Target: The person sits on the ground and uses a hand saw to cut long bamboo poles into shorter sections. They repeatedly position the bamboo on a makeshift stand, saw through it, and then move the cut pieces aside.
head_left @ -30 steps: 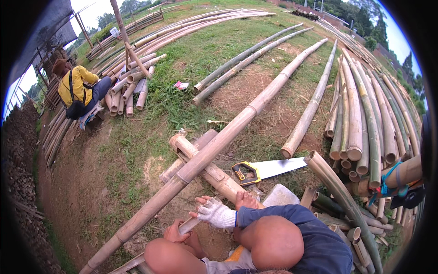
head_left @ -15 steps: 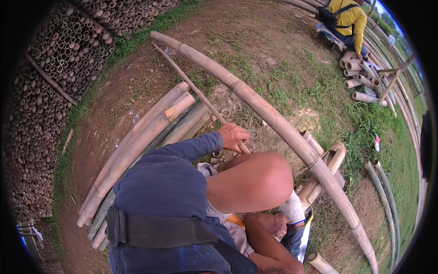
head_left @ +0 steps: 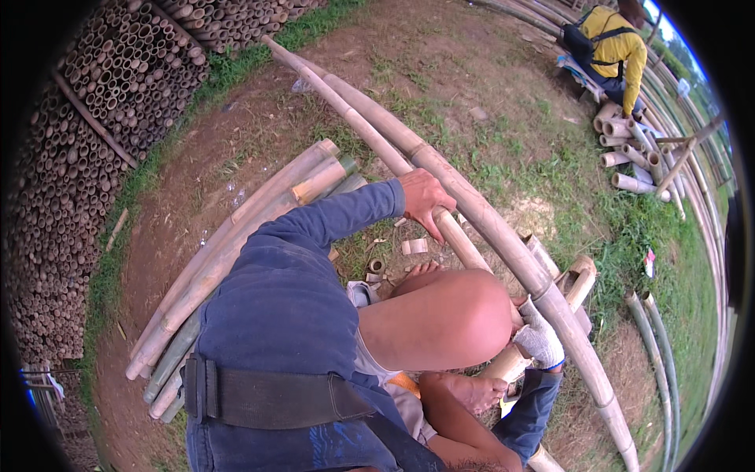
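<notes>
My bare left hand is closed round a slender bamboo pole, in front of my bent knee. The pole slants to the upper left, beside a thicker bamboo pole. Past the knee, my right hand, in a white knitted glove, has its fingers curled at the slender pole's near part. My knee partly hides that grip. Below the glove, a short bamboo piece lies by my foot. Next to my right hand a cut bamboo trestle piece sticks up behind the thick pole.
Thick bamboo poles lie at my left. A large stack of bamboo stands at the far left. Small offcuts lie by my feet. At the upper right, a person in yellow bends over cut bamboo tubes. Two greenish poles lie right.
My left hand has moved up and right, and the bamboo pole in it now lies closer to the thick pole. My gloved right hand has risen from beside my foot to the pole.
</notes>
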`<state>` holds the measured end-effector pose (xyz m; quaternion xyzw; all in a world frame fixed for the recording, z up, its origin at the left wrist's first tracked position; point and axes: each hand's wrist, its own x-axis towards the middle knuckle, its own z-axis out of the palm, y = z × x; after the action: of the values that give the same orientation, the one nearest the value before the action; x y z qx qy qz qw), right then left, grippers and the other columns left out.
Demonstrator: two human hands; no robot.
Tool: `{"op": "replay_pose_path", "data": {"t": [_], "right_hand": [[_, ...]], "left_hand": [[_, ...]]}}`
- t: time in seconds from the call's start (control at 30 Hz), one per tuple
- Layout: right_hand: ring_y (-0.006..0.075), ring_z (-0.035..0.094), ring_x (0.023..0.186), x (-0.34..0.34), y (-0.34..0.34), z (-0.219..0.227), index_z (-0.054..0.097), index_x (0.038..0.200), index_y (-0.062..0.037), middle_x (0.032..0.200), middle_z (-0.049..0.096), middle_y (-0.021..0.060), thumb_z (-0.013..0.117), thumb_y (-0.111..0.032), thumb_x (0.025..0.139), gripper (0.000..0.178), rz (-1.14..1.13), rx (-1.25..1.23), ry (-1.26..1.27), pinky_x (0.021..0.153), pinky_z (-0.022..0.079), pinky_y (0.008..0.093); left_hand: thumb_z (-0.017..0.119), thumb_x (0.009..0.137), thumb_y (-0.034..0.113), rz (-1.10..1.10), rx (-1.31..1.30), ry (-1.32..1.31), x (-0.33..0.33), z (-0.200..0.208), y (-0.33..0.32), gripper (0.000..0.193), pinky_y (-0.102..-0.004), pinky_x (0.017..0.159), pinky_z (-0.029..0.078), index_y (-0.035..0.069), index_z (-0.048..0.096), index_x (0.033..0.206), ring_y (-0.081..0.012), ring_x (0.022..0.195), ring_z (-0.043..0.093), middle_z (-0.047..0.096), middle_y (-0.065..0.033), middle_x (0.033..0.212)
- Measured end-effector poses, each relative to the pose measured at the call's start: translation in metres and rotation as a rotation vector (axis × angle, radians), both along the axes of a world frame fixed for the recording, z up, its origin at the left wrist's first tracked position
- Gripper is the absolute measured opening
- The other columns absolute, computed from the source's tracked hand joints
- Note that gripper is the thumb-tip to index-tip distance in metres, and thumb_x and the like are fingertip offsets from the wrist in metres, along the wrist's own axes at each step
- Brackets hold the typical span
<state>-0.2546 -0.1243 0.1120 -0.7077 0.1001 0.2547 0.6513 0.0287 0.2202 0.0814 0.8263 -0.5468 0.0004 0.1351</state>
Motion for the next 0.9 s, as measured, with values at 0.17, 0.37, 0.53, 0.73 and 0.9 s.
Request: {"op": "replay_pose_path", "data": {"t": [0.17,0.37,0.53,0.73,0.9], "right_hand": [[0.0097,0.063,0.059,0.044,0.003,0.011,0.057,0.145,-0.0075,0.086,0.067,0.0012,0.083,-0.008,0.094,0.057,0.005,-0.183,-0.095,0.052,0.051,0.0269],[0.0158,0.069,0.068,0.051,-0.011,0.013,0.060,0.144,-0.0086,0.097,0.070,0.0079,0.085,-0.013,0.092,0.058,-0.023,-0.228,-0.091,0.058,0.056,0.0324],[0.0354,0.072,0.099,0.048,-0.011,0.015,0.065,0.136,-0.0112,0.114,0.070,0.0165,0.094,-0.027,0.077,0.068,0.006,-1.037,-0.684,0.084,0.059,0.0449],[0.0391,0.071,0.104,0.050,-0.001,0.012,0.069,0.133,-0.0142,0.113,0.069,0.0169,0.093,-0.033,0.075,0.066,0.042,-1.148,-0.729,0.088,0.058,0.0477],[0.0385,0.069,0.098,0.051,-0.031,-0.002,0.070,0.127,-0.0148,0.104,0.067,0.0159,0.086,-0.041,0.083,0.054,-0.005,-1.249,-0.708,0.085,0.057,0.0491]], "left_hand": [[0.086,0.058,0.082,0.018,-0.039,0.054,0.032,0.005,-0.009,0.076,-0.0488,0.064,0.053,0.012,0.078,0.088,-0.0379,0.071,0.071,0.070,-0.0149,0.070],[0.086,0.060,0.081,-0.014,0.025,0.133,0.039,0.000,-0.026,0.077,-0.0495,0.064,0.053,0.010,0.077,0.086,-0.0391,0.071,0.070,0.069,-0.0166,0.070],[0.082,0.058,0.088,0.059,0.125,0.229,0.054,0.005,-0.046,0.084,-0.0502,0.069,0.054,0.009,0.078,0.086,-0.0395,0.075,0.072,0.070,-0.0175,0.072],[0.083,0.061,0.084,0.064,0.137,0.137,0.059,0.007,-0.041,0.083,-0.0492,0.071,0.055,0.007,0.078,0.092,-0.0391,0.074,0.073,0.070,-0.0183,0.071],[0.088,0.063,0.077,0.017,0.038,0.124,0.065,-0.012,-0.077,0.077,-0.0471,0.074,0.056,0.013,0.076,0.103,-0.0347,0.077,0.075,0.072,-0.0155,0.075]]}}
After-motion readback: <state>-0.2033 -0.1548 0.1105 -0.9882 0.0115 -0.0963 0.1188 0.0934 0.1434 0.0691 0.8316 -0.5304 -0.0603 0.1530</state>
